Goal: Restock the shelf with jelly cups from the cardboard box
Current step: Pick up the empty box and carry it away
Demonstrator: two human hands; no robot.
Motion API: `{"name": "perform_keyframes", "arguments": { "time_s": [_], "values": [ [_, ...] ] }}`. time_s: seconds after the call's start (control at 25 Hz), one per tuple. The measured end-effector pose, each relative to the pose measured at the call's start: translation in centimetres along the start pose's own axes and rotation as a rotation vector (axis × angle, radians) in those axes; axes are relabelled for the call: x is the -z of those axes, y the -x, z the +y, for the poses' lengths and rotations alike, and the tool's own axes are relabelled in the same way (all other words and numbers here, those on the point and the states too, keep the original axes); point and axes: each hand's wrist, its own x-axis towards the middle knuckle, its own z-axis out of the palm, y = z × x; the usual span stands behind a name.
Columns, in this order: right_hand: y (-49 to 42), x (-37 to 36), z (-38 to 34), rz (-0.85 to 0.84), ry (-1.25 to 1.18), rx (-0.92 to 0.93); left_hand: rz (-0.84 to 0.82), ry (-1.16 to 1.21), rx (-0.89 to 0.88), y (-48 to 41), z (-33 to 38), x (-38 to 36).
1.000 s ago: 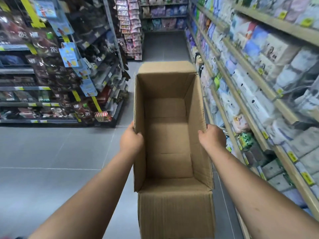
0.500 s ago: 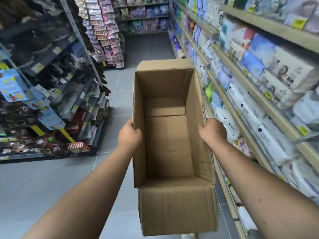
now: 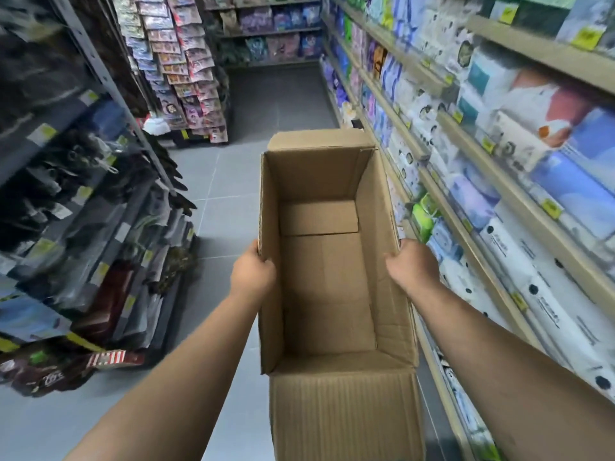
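Note:
An open brown cardboard box is held out in front of me above the aisle floor, its flaps open at the near and far ends. Its inside shows only bare cardboard; no jelly cups are visible in it. My left hand grips the box's left wall at the top edge. My right hand grips the right wall opposite. Both forearms reach in from the bottom of the view.
Wooden-edged shelves packed with white and blue packs run along the right, close to the box. A dark metal rack of hanging goods lines the left. Grey tiled floor leads to a hanging display and back shelves.
I have moved forward along the aisle with the box; the left rack has slid past and the right shelves are closer. Both hands keep the same grip.

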Motion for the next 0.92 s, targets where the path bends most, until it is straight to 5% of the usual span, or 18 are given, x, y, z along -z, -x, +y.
{"name": "perform_keyframes", "arguments": {
  "time_s": [0.6,0.92],
  "values": [
    [-38.3,-8.6,-4.3,-0.068,0.06,-0.114,-0.174,-0.011,0.033,-37.2,7.7,-16.2],
    [-58.5,-22.0,0.1,-0.175,0.109,-0.179,-0.24,-0.023,0.225,-54.3,4.3,-31.0]
  ]
}}
